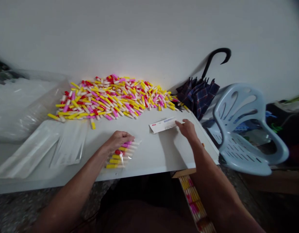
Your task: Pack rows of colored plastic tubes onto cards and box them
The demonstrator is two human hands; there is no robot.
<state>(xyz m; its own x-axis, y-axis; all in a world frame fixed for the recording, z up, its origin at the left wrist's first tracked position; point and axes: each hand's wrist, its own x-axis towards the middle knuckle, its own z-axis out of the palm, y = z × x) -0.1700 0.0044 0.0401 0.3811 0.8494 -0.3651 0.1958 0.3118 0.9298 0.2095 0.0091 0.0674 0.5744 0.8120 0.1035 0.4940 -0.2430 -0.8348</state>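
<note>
My left hand (120, 139) is closed on the top end of a clear plastic bag (122, 156), just above the near part of the table. Inside the bag lie several short sticks in a row, with yellow, pink and red caps and whitish ends. My right hand (187, 128) pinches the right end of a long white card (162, 125) with a small red logo and print. Behind both hands spreads a big heap of the same capped sticks (115, 97).
Clear empty bags (69, 142) lie at left beside a large plastic sack (30, 106). A folded plaid umbrella (199, 94) leans on the wall. Right of the table (144, 155) stands a light blue chair (239, 126). Below the front edge, a box (194, 200) holds packed sticks.
</note>
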